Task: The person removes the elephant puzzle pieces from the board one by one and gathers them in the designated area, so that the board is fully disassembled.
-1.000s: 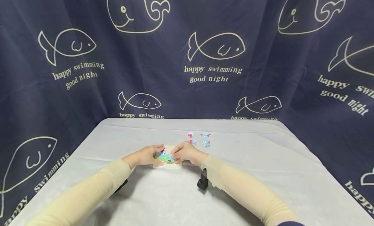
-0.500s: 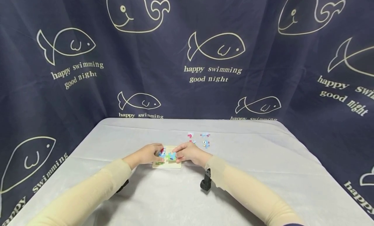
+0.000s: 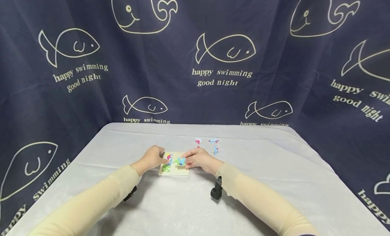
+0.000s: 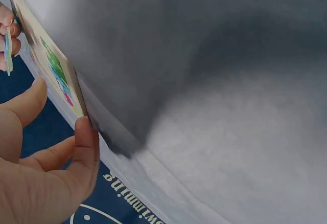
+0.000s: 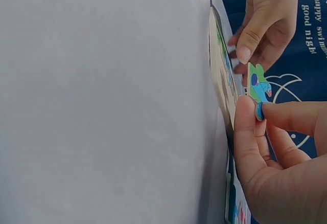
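Note:
My right hand point(image 3: 199, 158) pinches a jigsaw puzzle piece point(image 3: 181, 161) between thumb and fingertips, over the right part of a pale wooden puzzle tray point(image 3: 174, 174). The piece is green and blue; in the right wrist view its side point(image 5: 259, 83) tilts up, held off the tray. Puzzle pieces with red, blue and green point(image 3: 167, 167) lie along the tray's left side. My left hand point(image 3: 152, 157) is at the tray's left edge, thumb spread apart. In the left wrist view, fingertips point(image 4: 84, 127) are right at the tray's corner, and the thumb touches nothing.
Beyond the tray, to the right, lie loose puzzle pieces: a red and white one point(image 3: 198, 141), a blue one point(image 3: 214, 141) and one with an eye point(image 3: 215, 150). Another is partly behind my right hand. A dark blue curtain point(image 3: 195, 104) hangs behind the white-covered table point(image 3: 259, 154).
The green and blue piece has come up off the tray and slightly right in my right hand. My left hand has let go and drawn back left, uncovering the pieces in the tray.

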{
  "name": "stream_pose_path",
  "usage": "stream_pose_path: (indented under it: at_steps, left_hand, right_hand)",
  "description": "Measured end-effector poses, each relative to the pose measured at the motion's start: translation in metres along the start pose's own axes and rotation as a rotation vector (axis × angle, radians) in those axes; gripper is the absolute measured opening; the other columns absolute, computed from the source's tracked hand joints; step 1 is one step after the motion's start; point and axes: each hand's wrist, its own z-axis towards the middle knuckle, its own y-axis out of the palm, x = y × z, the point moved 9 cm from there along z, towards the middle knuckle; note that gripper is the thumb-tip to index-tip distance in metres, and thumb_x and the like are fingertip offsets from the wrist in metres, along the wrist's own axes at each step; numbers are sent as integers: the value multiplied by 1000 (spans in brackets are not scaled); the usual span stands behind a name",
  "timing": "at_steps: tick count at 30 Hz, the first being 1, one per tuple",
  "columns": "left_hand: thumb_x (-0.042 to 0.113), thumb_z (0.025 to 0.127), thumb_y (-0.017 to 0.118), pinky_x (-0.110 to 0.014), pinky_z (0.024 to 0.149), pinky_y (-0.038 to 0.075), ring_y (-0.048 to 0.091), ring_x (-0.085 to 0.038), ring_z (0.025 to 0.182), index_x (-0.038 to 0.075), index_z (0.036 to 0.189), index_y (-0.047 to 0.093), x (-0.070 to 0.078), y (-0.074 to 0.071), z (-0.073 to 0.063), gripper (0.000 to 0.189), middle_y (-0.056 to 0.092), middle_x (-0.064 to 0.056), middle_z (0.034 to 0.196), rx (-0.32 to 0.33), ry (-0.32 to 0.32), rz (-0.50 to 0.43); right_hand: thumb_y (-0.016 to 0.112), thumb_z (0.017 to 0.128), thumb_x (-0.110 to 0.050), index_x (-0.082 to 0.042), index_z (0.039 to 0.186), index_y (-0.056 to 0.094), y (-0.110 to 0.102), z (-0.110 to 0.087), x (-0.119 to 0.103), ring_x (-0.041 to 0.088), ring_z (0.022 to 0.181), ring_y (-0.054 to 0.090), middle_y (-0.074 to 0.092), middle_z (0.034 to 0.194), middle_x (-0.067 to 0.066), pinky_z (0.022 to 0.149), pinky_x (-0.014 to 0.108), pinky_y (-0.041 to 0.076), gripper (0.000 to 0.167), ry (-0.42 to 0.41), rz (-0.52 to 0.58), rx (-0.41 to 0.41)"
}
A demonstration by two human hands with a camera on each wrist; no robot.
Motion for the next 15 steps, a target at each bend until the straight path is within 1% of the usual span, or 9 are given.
stream_pose_path:
  at_steps: [1,3,6,9,12,15]
  left_hand:
    - [20,80,79,-46,99,48,59,-29,100,-11,123,58,-1,0,0,57,65,-16,101,-3,-14,-7]
    - [21,81,79,-46,95,50,59,-27,95,-11,119,59,-3,1,0,53,65,-14,97,-12,-46,-29]
    - [20,81,79,-42,89,53,60,-25,90,-10,115,59,-7,3,-1,50,65,-15,99,-25,-97,-69]
    - [20,81,79,-33,75,56,61,-22,81,-8,113,57,-10,5,-2,48,63,-18,103,-41,-146,-123]
    - [20,81,79,-25,59,56,59,-18,69,-6,111,56,-14,7,-4,45,60,-18,104,-55,-201,-187]
    - [19,80,80,-23,53,55,56,-14,62,-4,109,57,-18,7,-4,43,59,-15,100,-48,-240,-221]
  right_hand:
    - [62,87,9,7,111,65,-1,0,0,17,70,70,66,92,13,78,31,61,25,0,3,0]
    - [62,87,9,7,111,65,-2,1,0,17,70,70,66,91,13,78,32,61,25,2,6,-1]
    - [62,87,9,7,111,66,-4,0,1,16,70,70,66,91,13,79,32,61,25,6,3,2]
    - [62,87,8,5,111,66,-8,-1,1,16,70,70,66,92,13,80,32,61,24,11,-1,14]
    - [62,87,8,5,111,67,-12,-2,1,16,71,69,66,93,12,79,31,61,25,11,2,26]
    - [62,87,8,5,111,67,-17,-2,2,15,72,69,65,93,11,79,30,61,25,8,7,32]
